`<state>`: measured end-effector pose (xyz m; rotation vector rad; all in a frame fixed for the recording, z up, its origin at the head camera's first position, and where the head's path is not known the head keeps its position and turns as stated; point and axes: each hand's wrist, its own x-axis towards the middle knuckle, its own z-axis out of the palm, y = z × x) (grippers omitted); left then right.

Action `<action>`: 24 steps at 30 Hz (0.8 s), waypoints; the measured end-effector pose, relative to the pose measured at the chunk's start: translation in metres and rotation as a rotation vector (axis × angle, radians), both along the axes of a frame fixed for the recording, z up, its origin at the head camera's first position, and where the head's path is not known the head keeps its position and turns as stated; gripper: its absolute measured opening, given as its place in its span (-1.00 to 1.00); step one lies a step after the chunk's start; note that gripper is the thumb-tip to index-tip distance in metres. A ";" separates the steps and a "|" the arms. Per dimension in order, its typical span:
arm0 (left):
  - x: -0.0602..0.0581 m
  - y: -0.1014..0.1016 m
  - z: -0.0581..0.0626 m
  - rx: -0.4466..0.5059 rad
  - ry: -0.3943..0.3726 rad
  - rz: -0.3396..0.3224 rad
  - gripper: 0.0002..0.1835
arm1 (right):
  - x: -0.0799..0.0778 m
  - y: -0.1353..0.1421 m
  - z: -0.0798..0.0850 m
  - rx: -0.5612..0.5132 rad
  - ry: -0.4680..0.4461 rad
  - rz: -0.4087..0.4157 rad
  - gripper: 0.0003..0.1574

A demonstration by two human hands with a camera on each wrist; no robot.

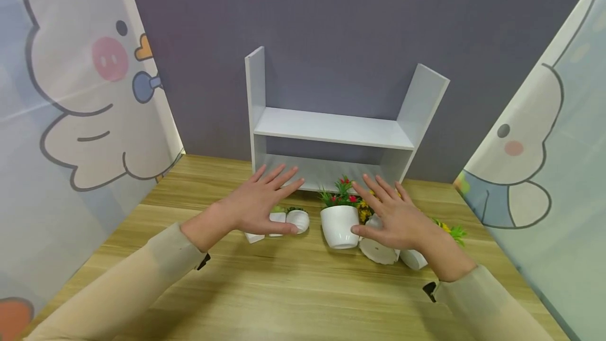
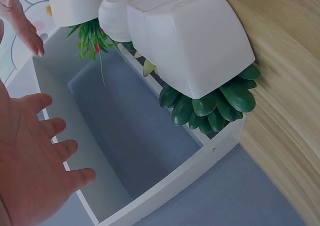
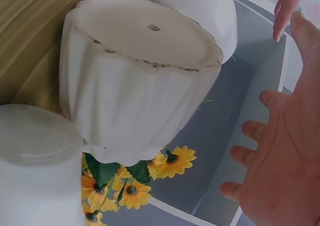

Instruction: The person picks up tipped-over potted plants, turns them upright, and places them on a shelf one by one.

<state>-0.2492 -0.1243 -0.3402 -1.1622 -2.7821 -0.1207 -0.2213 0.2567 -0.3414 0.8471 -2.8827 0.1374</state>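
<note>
Flowerpots [image 1: 340, 230] lie from your eleven to one o'clock; nothing seems done, everything left. Left hand [image 1: 258, 205] and right hand [image 1: 400, 221] hover, grips released.

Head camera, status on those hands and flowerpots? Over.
Left hand, right hand: fingers spread, holding nothing. Red-flowered pot on table, before white shelf. Right hand partly hides yellow-flowered pot in this view.

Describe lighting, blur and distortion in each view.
Head: soft shadows on the wooden table; sides of the white shelf splay outward, probably wide-angle stretch. Left wrist: the square white pot looks bright against the dim, bluish shelf interior. Right wrist: the lower-left white pot looks hazy, with a pale highlight.
</note>
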 end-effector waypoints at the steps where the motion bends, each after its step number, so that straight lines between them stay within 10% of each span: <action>1: 0.000 0.000 0.000 0.004 0.003 -0.005 0.14 | 0.000 0.000 0.000 0.002 0.001 0.000 0.17; 13: -0.010 -0.009 0.008 0.244 0.131 -0.085 -0.20 | 0.001 -0.005 0.001 -0.105 0.184 0.101 -0.10; 24: -0.036 -0.038 0.056 0.685 0.361 -0.148 -0.43 | 0.007 0.001 0.000 -0.193 0.297 0.155 -0.32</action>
